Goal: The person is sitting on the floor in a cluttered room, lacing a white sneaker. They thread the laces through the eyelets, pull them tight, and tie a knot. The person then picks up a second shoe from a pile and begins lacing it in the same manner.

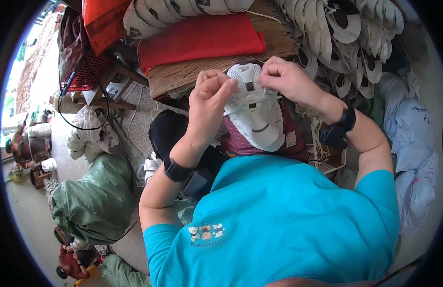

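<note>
A white shoe upper [259, 131] lies across my lap, its perforated tongue [245, 75] pointing away from me toward the bench edge. Thin white lace-like strands cross its middle. To the left of the tongue, my left hand [213, 93] is raised with thumb and forefinger pinched together. My right hand [284, 79] makes a similar pinch at the tongue's right side. Whatever the fingertips hold is too small and blurred to make out. Under the upper is dark red cloth [295, 143] over my lap.
Ahead stands a wooden bench [183, 79] bearing folded red cloth [202, 43] and a row of nested white shoe parts [183, 14]. More white uppers [343, 24] are stacked at the far right. Green sacks [94, 198] and other people [73, 263] are on the left; pale bags [412, 138] are right.
</note>
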`<move>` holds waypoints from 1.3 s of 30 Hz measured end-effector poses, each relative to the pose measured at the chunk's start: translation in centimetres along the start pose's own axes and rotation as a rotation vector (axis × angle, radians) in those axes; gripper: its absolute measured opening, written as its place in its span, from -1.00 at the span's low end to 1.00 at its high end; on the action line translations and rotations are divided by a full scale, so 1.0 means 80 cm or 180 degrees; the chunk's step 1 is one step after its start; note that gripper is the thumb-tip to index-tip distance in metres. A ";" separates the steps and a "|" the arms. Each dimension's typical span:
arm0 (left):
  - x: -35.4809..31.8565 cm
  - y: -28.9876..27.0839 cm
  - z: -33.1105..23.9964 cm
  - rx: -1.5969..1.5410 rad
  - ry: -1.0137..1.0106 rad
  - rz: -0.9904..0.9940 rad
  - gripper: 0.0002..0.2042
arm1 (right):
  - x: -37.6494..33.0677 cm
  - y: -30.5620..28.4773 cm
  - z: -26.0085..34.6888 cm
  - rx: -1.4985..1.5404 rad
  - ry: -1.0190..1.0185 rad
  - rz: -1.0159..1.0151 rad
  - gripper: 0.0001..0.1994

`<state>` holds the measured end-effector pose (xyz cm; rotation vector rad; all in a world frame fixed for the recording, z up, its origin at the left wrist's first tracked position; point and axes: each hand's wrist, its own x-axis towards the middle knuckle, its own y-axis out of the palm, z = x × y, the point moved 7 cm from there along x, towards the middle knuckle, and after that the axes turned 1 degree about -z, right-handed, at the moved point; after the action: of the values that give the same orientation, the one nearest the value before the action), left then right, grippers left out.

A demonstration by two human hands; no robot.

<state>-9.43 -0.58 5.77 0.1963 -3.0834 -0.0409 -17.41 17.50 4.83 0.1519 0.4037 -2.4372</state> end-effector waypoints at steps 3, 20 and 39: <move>0.007 0.011 -0.073 -0.0753 0.0347 0.0561 -0.83 | -0.013 0.019 0.043 0.0331 0.0113 0.0451 -0.78; -0.007 0.017 -0.001 0.2147 0.1122 0.0045 -0.90 | -0.027 0.039 0.058 -0.3227 -0.1707 -0.0575 -0.87; -0.002 0.030 -0.010 0.2760 0.0877 0.0042 -0.88 | -0.006 0.031 0.037 -0.2600 -0.1041 -0.0407 -0.82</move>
<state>-9.53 1.83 6.61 0.1839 -2.6118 1.2045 -15.54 15.00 7.12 -0.6247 1.2266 -2.1626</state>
